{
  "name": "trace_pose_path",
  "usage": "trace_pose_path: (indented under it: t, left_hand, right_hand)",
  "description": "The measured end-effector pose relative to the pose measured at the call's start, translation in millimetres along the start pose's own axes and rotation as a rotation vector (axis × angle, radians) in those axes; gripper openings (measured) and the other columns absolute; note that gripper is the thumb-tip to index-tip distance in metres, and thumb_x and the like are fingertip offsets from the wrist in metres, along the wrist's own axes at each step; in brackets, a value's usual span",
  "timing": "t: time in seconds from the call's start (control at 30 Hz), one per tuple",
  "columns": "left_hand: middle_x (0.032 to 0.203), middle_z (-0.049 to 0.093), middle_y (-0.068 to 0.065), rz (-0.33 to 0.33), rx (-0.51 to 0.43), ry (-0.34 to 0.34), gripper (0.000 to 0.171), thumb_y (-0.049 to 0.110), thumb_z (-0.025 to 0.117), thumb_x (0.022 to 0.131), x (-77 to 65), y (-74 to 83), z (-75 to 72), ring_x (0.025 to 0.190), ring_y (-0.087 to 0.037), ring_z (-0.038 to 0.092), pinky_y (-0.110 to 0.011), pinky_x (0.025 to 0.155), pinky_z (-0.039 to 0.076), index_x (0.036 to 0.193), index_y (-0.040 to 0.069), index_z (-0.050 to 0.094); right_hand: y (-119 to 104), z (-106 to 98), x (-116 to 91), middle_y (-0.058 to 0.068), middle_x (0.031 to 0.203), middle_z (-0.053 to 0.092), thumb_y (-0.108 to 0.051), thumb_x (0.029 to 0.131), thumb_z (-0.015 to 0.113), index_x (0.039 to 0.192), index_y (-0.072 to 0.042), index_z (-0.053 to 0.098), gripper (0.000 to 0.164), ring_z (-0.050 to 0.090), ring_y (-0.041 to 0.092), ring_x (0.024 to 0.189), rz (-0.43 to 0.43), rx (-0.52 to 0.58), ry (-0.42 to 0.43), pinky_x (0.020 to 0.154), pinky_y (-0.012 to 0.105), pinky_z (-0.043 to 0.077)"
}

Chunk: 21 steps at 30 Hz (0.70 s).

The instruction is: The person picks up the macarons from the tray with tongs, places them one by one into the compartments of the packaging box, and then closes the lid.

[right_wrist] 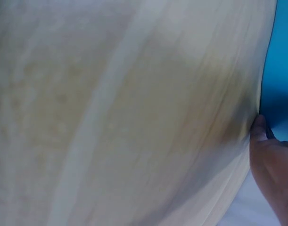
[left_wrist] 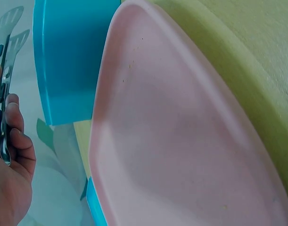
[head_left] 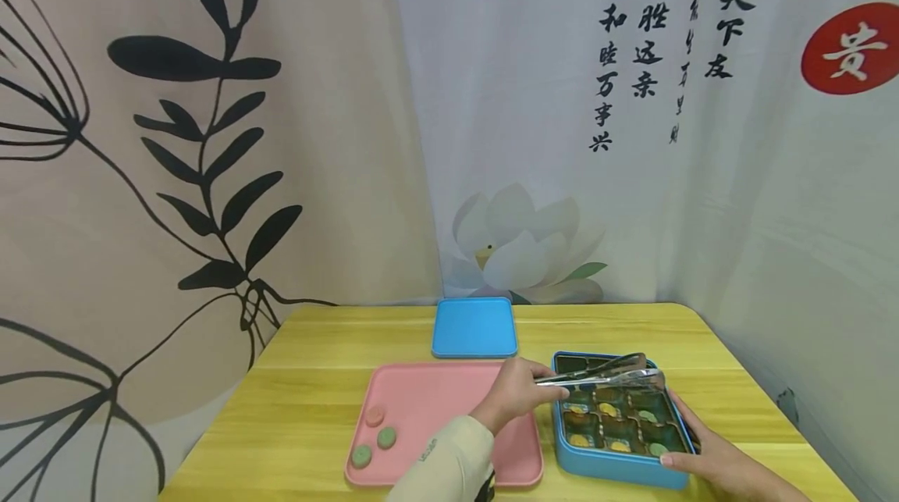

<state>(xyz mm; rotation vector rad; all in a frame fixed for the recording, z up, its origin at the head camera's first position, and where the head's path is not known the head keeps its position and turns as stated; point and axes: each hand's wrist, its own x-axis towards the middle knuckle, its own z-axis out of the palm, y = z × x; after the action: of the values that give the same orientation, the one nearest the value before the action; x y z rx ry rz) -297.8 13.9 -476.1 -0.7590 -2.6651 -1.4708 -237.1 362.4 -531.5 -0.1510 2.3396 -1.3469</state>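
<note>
Fingers of the left hand [head_left: 518, 393] close round metal tongs [head_left: 635, 379], which extend over the divided blue box [head_left: 618, 467]; those of the right hand [head_left: 712, 451] hold its wall at 4 o'clock. Yellow and green rounds [head_left: 608, 410] occupy its compartments. At 9 o'clock from the box lies a pink tray [head_left: 435, 393], bearing three macaron-like discs [head_left: 386, 437] toward 8 o'clock.

From here I count one pink tray [head_left: 438, 400], one pink disc [head_left: 374, 415] and two green discs [head_left: 386, 437] on it, one blue tray [head_left: 474, 326] behind it, and, to the pink tray's right, one pair of tongs [head_left: 623, 378] and one blue box [head_left: 618, 470] showing four yellow pieces [head_left: 608, 409] and two green pieces [head_left: 647, 415].
</note>
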Motion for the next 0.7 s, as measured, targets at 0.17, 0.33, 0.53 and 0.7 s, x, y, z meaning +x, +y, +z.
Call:
trace_pose_path:
  t: [0.17, 0.33, 0.53, 0.7]
  left_hand:
    - [0.084, 0.073, 0.008, 0.005, 0.016, 0.016, 0.028, 0.030, 0.085, 0.076, -1.1, -3.8, -5.6, 0.076, 0.002, 0.060, -0.020, 0.067, 0.049, 0.094, 0.010, 0.080]
    - [0.079, 0.071, 0.010, -0.004, 0.014, 0.021, 0.024, 0.028, 0.085, 0.076, -3.4, -7.0, -13.9, 0.071, 0.001, 0.058, -0.021, 0.063, 0.049, 0.091, 0.010, 0.080]
    - [0.076, 0.068, 0.012, -0.015, 0.019, 0.025, 0.022, 0.029, 0.084, 0.077, -5.3, -11.2, -27.9, 0.067, -0.003, 0.053, -0.023, 0.056, 0.046, 0.090, 0.012, 0.080]
    - [0.076, 0.067, 0.012, -0.021, 0.001, 0.032, 0.019, 0.030, 0.084, 0.078, -9.6, -16.5, -40.5, 0.066, -0.005, 0.050, -0.024, 0.057, 0.044, 0.089, 0.015, 0.080]
  right_hand:
    - [11, -4, 7, 0.035, 0.154, -0.021, -0.038, 0.100, 0.058, 0.152, -0.024, -0.027, 0.101, -0.010, 0.065, 0.134, 0.008, 0.004, -0.005, 0.094, 0.081, 0.018]
    - [5, -3, 3, 0.039, 0.152, -0.020, -0.038, 0.102, 0.055, 0.150, -0.020, -0.030, 0.100, -0.006, 0.067, 0.133, 0.010, -0.024, -0.019, 0.095, 0.080, 0.021]
    - [-7, 0, -4, 0.042, 0.150, -0.018, -0.037, 0.103, 0.053, 0.150, -0.008, -0.029, 0.099, 0.006, 0.069, 0.132, -0.020, -0.028, -0.031, 0.093, 0.078, 0.027]
    - [-2, -2, 1, 0.043, 0.149, -0.015, -0.041, 0.104, 0.049, 0.147, -0.011, -0.032, 0.096, 0.020, 0.068, 0.130, -0.002, -0.067, -0.045, 0.093, 0.075, 0.031]
